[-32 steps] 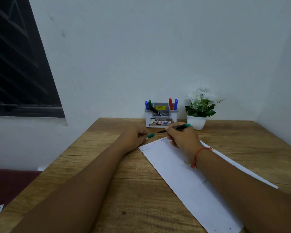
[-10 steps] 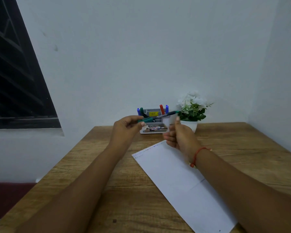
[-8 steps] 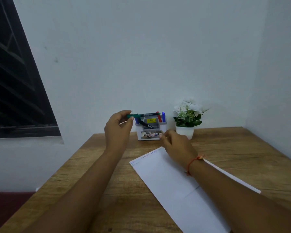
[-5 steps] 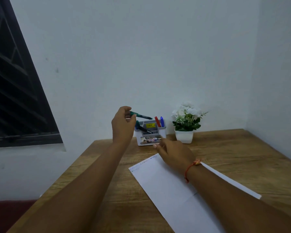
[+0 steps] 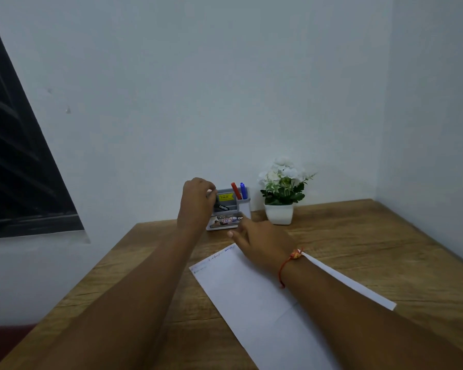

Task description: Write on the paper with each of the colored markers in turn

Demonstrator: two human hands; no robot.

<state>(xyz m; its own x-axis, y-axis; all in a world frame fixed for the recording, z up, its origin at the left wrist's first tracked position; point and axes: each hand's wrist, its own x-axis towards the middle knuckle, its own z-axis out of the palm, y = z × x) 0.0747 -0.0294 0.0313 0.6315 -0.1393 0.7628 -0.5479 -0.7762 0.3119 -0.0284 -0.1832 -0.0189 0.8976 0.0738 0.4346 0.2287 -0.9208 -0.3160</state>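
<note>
The grey marker holder point(image 5: 243, 210) stands at the back of the wooden table point(image 5: 358, 249). A red marker point(image 5: 234, 190) and a blue marker point(image 5: 243, 189) stand in its right compartment, and a black marker point(image 5: 221, 207) leans in the middle. My left hand point(image 5: 195, 204) is at the holder's left compartment with its fingers curled. The green marker it carried is hidden behind the hand. My right hand point(image 5: 261, 240) rests with relaxed fingers on the top edge of the white paper point(image 5: 251, 292), holding nothing. Small coloured marks run along the paper's top edge.
A white pot with a flowering plant point(image 5: 280, 192) stands right of the holder. Walls close the table at the back and right. A dark window point(image 5: 16, 169) is on the left.
The green marker was capped and passed to my left hand, which carried it to the holder and lowered it into the left compartment. My right hand came down onto the paper's top edge.
</note>
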